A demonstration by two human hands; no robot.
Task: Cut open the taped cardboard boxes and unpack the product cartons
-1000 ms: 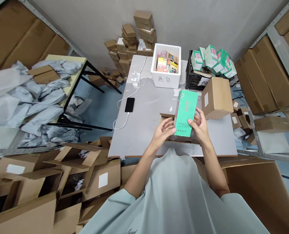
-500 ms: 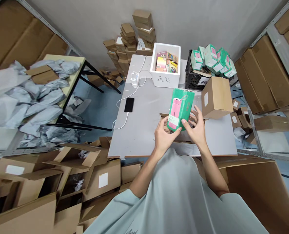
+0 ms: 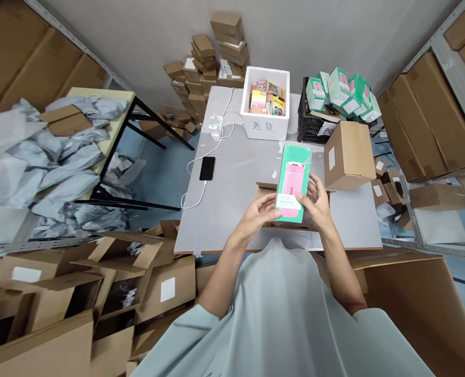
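Note:
A green box with a pink bottle pictured on its front (image 3: 293, 180) is held up between my two hands, its front toward me. My left hand (image 3: 261, 212) pinches the lower left edge, thumb in front. Along the right side, my right hand (image 3: 314, 201) grips the box with its thumb on the front and its fingers at the edge. Beneath both hands an open cardboard box (image 3: 267, 189) lies on the grey table (image 3: 232, 178), mostly hidden by the hands and the green box.
A closed carton (image 3: 350, 157) stands at the right, before a black crate (image 3: 310, 128) of green boxes. Behind are a white foam box (image 3: 267, 127) and stacked cartons. A phone (image 3: 207, 168) on a white cable lies at left. Open cartons (image 3: 173, 283) crowd the lower left.
The green box has turned so its front faces me squarely and its side panel no longer shows. My left hand has shifted slightly left and down on its edge.

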